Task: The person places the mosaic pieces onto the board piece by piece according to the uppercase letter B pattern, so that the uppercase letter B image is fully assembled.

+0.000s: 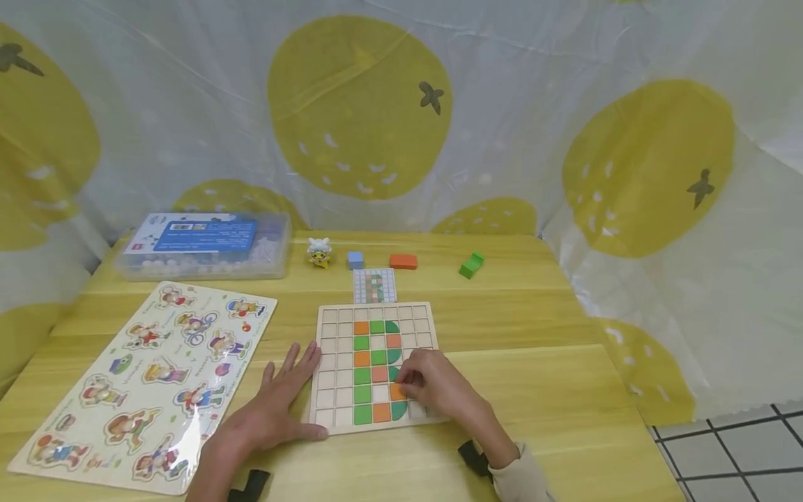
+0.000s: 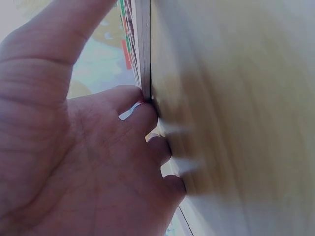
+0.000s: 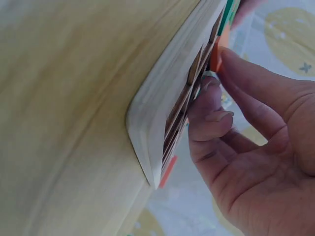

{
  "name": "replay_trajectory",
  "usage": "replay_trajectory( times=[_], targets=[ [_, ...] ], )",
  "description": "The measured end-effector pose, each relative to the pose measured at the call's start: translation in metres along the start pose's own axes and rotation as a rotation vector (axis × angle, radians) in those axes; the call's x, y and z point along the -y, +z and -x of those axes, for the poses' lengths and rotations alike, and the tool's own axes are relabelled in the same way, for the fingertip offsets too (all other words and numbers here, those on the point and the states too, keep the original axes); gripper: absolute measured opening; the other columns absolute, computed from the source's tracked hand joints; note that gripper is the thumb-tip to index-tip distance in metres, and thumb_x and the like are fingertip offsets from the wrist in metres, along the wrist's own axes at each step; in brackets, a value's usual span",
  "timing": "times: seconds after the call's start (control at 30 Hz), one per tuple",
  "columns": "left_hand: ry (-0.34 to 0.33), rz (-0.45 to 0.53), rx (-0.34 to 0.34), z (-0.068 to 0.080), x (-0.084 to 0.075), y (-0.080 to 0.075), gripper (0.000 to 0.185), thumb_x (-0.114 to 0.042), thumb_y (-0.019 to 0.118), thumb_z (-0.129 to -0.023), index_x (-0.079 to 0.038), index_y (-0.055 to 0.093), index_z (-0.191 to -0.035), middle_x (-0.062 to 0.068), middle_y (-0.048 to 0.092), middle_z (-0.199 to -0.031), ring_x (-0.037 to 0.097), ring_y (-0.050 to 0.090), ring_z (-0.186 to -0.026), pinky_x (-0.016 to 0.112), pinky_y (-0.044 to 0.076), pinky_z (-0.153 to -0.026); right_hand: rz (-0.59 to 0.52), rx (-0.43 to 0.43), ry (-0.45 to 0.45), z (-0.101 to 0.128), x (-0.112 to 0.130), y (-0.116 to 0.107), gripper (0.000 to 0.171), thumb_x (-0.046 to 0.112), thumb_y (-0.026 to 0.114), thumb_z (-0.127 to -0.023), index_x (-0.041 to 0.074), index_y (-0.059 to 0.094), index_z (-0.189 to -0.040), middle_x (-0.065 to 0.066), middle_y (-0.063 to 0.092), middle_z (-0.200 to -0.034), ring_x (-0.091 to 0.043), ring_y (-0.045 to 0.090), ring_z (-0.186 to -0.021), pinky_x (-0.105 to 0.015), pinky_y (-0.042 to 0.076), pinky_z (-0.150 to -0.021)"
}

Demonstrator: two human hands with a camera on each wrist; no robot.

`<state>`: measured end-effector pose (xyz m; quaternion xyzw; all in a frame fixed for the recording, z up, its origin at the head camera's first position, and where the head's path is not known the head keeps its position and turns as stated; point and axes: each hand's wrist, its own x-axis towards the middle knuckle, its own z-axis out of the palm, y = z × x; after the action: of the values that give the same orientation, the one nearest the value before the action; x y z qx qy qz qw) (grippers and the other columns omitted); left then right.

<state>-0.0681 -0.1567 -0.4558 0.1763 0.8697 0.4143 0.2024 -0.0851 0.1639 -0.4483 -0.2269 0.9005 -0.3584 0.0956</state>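
A wooden grid board [image 1: 326, 399] lies flat on the table, with green, orange and salmon square tiles and dark green rounded tiles in its middle columns. My right hand [image 1: 442, 387] is over the board's right half, thumb and fingers pinching an orange tile [image 3: 215, 55]. That tile sits near the lower right of the pattern, between two dark green rounded tiles. With fingers spread, my left hand [image 1: 276, 404] rests along the board's left edge; fingertips touch the rim and the thumb lies at the lower left corner. Behind the board is a small pattern card [image 1: 375, 286].
Left of the board lies a picture puzzle board [image 1: 144, 383]. A clear plastic box [image 1: 203, 261] stands behind it. Along the back are a small figurine [image 1: 319, 252], a blue block [image 1: 355, 260], a red block [image 1: 403, 261] and a green block [image 1: 472, 265]. A printed curtain [image 1: 502, 139] hangs behind.
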Motion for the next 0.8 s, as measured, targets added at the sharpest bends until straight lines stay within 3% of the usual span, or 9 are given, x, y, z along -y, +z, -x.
replay_trajectory(
  times=[0.33, 0.63, 0.8],
  targets=[
    [0.013, -0.006, -0.012, -0.001, 0.002, 0.0, 0.132, -0.039, 0.099, -0.072, -0.002, 0.02, -0.171, 0.016, 0.008, -0.181, 0.045, -0.01, -0.165, 0.067, -0.016, -0.129, -0.081, 0.017, 0.054, 0.002, -0.006, -0.005, 0.008, 0.0, 0.084, -0.091, 0.006, 0.081, -0.096, 0.004, 0.072, -0.084, -0.006, 0.062, -0.073, -0.02, 0.056, -0.066],
    [0.02, -0.029, 0.012, -0.006, -0.006, 0.006, 0.124, -0.03, 0.098, -0.074, 0.0, 0.025, -0.17, 0.016, 0.011, -0.18, 0.047, -0.007, -0.164, 0.073, -0.013, -0.127, 0.003, -0.132, 0.059, 0.011, -0.017, -0.016, 0.006, 0.006, 0.079, -0.097, 0.006, 0.082, -0.103, 0.006, 0.072, -0.088, -0.01, 0.061, -0.078, -0.022, 0.055, -0.068],
    [0.018, -0.081, 0.021, -0.009, -0.01, 0.009, 0.122, -0.033, 0.099, -0.074, 0.001, 0.03, -0.168, 0.016, 0.014, -0.18, 0.047, -0.003, -0.165, 0.073, -0.009, -0.128, 0.002, -0.155, 0.056, 0.017, -0.023, -0.018, 0.007, 0.007, 0.079, -0.098, 0.004, 0.081, -0.104, 0.006, 0.07, -0.088, -0.01, 0.06, -0.078, -0.024, 0.055, -0.067]
  ],
)
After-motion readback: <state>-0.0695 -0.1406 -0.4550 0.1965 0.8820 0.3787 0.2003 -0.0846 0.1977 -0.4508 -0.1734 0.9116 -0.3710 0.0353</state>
